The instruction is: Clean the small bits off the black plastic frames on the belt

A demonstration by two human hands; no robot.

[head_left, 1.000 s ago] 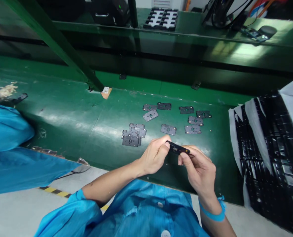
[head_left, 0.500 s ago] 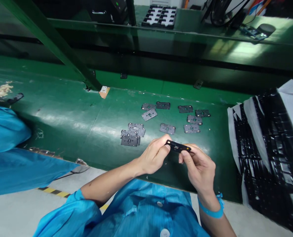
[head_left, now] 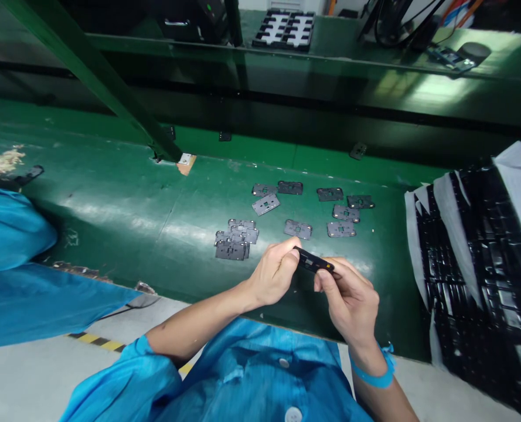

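Note:
Between my two hands is a flat black plastic plate (head_left: pixel 312 261) with small cut-outs and a gold-coloured spot near its right end. My left hand (head_left: pixel 274 271) pinches its left end, thumb on top. The thumb and fingers of my right hand (head_left: pixel 350 296) grip the right end. Just beyond my hands lies a single similar plate (head_left: pixel 298 229). An overlapping pile of plates (head_left: pixel 232 250) rests left of it, and a loose group (head_left: pixel 341 229) lies to the right. Farther back is another small group (head_left: pixel 266 204).
A stack of black trays with white wrapping (head_left: pixel 471 252) stands at the right. Beyond the green bench (head_left: pixel 190 205) runs a lower green strip (head_left: pixel 264 149) carrying a few dark pieces. A slanted green post (head_left: pixel 111 88) rises at left, near a person's blue sleeve (head_left: pixel 12 228).
Both hands have shifted slightly left with the black plate, which is now tilted a little more down to the right. The pieces on the far strip have moved slightly right.

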